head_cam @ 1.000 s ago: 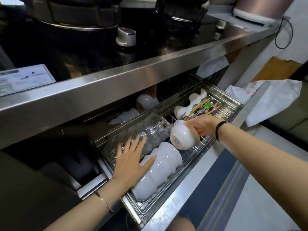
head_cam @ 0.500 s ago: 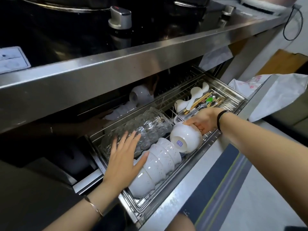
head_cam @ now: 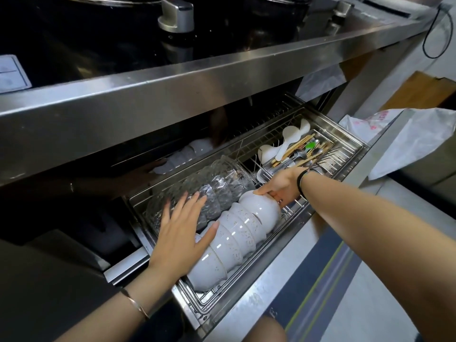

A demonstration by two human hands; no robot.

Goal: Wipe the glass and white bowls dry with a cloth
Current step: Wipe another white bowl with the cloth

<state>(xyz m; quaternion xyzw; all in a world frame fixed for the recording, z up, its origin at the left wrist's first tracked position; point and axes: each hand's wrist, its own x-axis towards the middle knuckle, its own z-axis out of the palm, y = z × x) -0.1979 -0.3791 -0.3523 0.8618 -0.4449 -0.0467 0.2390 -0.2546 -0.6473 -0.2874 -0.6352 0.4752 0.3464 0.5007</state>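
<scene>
In right hand (head_cam: 278, 187), white bowl (head_cam: 262, 213) now against the bowl row (head_cam: 229, 245)

The left hand (head_cam: 182, 233) covers part of the glass bowls (head_cam: 222, 183); the rack (head_cam: 204, 301) (its rear) lies in shadow.

Carrier: pulled-out wire drawer rack (head_cam: 207, 301) under the steel tabletop (head_cam: 172, 95).
Rear row: glass bowls (head_cam: 222, 183), nested, lying on their sides.
Front row: white bowls (head_cam: 237, 238), nested, touching the glass row.
Right section: white spoons (head_cam: 290, 132), chopsticks (head_cam: 299, 144), metal cutlery (head_cam: 297, 155).
</scene>
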